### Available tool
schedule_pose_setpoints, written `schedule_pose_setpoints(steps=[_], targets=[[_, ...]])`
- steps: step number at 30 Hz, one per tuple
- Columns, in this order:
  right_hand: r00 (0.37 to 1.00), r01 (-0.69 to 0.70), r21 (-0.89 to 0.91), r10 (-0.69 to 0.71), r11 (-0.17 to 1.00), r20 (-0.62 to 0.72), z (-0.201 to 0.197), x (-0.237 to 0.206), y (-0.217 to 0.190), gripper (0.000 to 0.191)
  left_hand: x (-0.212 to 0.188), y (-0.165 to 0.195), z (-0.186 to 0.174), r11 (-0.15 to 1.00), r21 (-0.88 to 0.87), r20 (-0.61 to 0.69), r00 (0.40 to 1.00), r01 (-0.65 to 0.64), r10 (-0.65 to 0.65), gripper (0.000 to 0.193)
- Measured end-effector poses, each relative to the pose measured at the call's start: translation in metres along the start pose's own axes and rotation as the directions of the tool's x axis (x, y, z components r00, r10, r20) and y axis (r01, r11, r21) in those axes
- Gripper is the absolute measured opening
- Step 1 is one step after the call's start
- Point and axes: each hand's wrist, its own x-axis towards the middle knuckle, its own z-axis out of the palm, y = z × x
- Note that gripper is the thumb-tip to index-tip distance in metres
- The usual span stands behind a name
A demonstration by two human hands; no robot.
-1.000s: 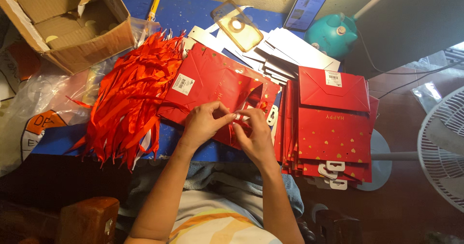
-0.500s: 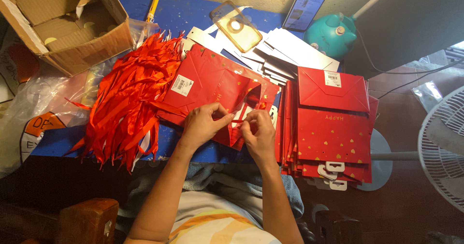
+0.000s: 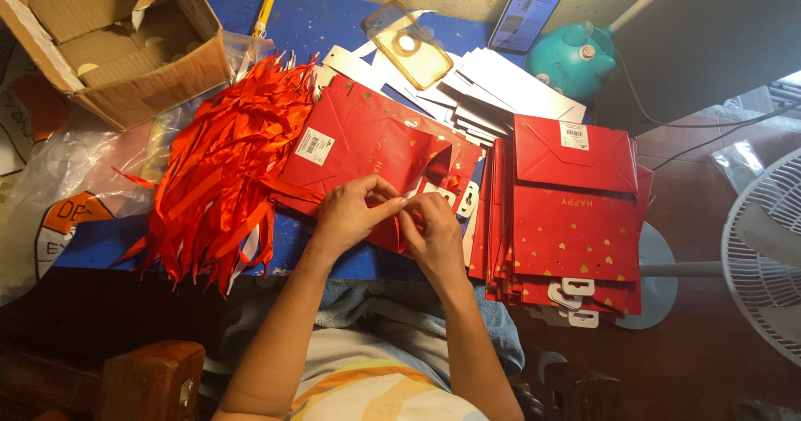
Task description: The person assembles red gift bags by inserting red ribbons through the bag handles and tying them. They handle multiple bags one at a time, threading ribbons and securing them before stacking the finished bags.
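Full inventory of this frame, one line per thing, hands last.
bag: 1, red, flat on table, under both hands
ribbons: many, red, heap left of bag
bag stack: 1 pile, red, right of hands
cards: several, white, behind bag
box: 1, brown, open, top left
phone case: 1, clear, on cards
phone: 1, propped at wall
fan: 1, white, right edge
table: 1, blue
left hand: pinching at bag edge
right hand: pinching beside it
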Motion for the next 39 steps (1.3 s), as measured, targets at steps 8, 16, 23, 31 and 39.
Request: schedule_pose_setpoints(steps=[8, 16, 23, 31, 39], targets=[[0.982, -0.19, 0.296, 0.185, 0.936, 0.046, -0.005, 0.003, 0.006, 0.014, 0.001, -0.003, 0.0, 0.999, 0.029, 0.007, 0.999, 0.04, -0.041, 0.032], [0.998, -0.053, -0.032, 0.053, 0.998, 0.021, -0.002, 0.003, -0.006, 0.014, 0.0, -0.007, 0.002, 1.0, 0.015, -0.007, 1.0, 0.002, -0.002, 0.031], [0.982, -0.191, 0.103, 0.19, 0.976, 0.017, 0.0, 0.0, 0.014, 0.01, 0.001, -0.005, 0.002, 0.999, 0.035, -0.009, 1.0, 0.01, -0.01, 0.031], [0.992, -0.125, 0.208, 0.119, 0.97, 0.039, -0.003, 0.002, 0.006, 0.016, 0.001, -0.005, 0.003, 0.999, 0.023, 0.004, 1.0, 0.028, -0.028, 0.032], [0.999, 0.026, -0.001, -0.026, 1.0, -0.021, 0.002, 0.0, 0.005, 0.012, 0.0, -0.006, 0.005, 1.0, 0.026, -0.004, 1.0, 0.013, -0.013, 0.033]])
